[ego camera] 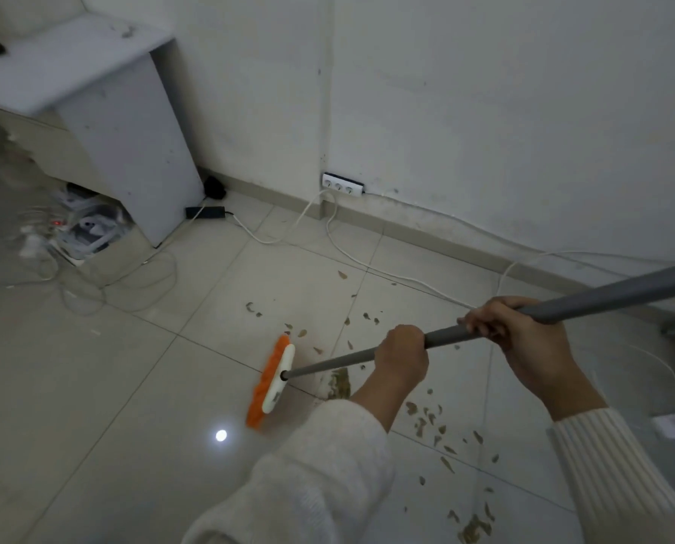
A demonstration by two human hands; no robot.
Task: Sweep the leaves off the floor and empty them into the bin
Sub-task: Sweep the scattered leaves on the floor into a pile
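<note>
A broom with orange bristles and a white head [272, 380] rests on the pale tiled floor left of centre. Its grey handle [603, 298] runs up to the right edge. My left hand [400, 357] grips the lower part of the handle; my right hand [524, 339] grips it higher up. Dry brown leaves [432, 422] are scattered over the tiles to the right of the broom head, with a small heap [340, 382] just behind my left wrist and another clump [473, 528] at the bottom. No bin is visible.
A white desk panel [131, 151] stands at the left, with tangled cables and a power strip [84, 233] under it. White cables [343, 249] trail along the floor from a wall socket [342, 184]. A white wall and skirting run across the back.
</note>
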